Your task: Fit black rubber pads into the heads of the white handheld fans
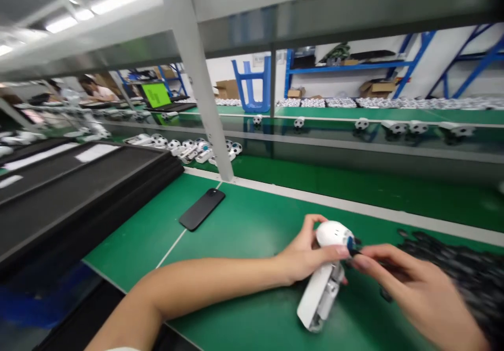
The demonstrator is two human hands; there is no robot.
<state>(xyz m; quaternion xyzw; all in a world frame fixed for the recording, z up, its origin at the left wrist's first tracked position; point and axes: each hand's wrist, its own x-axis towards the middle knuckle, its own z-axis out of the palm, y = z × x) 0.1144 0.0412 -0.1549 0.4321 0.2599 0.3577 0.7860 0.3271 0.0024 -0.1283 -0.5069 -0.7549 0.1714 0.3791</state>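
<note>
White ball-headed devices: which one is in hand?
The white device in the left hand; the others in clear view lie beyond the pale rail.

One left hand (303, 259), one right hand (413, 282), one held white unit (318, 297), one black phone (202, 209), one blue stool (252, 76)

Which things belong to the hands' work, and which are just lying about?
Seem part of it:
white plastic device with a rounded head, in the left hand
small black piece, in the right hand
heap of small black pieces

Seem just lying about:
black rectangular phone
blue plastic stool
</note>
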